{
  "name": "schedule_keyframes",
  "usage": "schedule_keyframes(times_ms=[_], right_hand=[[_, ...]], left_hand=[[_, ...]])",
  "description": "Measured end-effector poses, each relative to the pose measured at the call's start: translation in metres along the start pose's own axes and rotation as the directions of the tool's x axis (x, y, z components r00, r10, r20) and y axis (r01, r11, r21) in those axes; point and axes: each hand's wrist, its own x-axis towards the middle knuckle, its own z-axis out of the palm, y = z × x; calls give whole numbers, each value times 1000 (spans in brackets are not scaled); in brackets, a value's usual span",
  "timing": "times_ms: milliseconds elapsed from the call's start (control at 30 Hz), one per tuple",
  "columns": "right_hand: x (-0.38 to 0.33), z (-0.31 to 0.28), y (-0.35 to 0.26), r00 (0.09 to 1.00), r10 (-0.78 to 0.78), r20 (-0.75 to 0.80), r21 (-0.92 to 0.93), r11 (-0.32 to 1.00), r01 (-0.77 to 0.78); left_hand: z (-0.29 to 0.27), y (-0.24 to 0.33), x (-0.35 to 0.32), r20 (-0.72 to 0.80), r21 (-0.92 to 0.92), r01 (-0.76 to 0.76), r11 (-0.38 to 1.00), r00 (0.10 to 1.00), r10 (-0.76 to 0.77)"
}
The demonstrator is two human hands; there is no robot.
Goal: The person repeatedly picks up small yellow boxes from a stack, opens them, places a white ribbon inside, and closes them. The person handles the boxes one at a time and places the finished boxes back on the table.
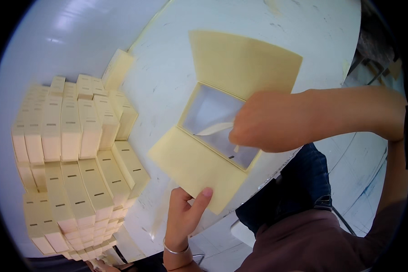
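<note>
A cream folding box [189, 105] lies open on the table, its two wide flaps spread to the far and near sides. Its inside is pale, with a small dark slot near the right end. My right hand [269, 121] is closed over the box's interior, gripping a pale ribbon [214, 128]. One length of the ribbon curves left to the inner wall, and a short end shows below my fingers. My left hand [188, 211] pinches the edge of the near flap, thumb on top and fingers hidden underneath.
Stacks of closed cream boxes [70, 129] stand at the left in several tiers. One box [118, 69] leans at the back of the stack. Another person's hand [102, 266] shows at the lower left edge. The white table's [322, 50] edge runs along the right and front.
</note>
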Motion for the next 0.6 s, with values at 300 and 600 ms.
schedule_keyframes(times_ms=[300, 600], right_hand=[[16, 9, 3, 980, 32, 199, 165, 984, -65], [11, 15, 1, 994, 72, 80, 221, 971, -88]], left_hand=[[12, -26, -3, -194, -281, 20, 960, 978, -77], [9, -31, -3, -164, -369, 7, 930, 984, -73]])
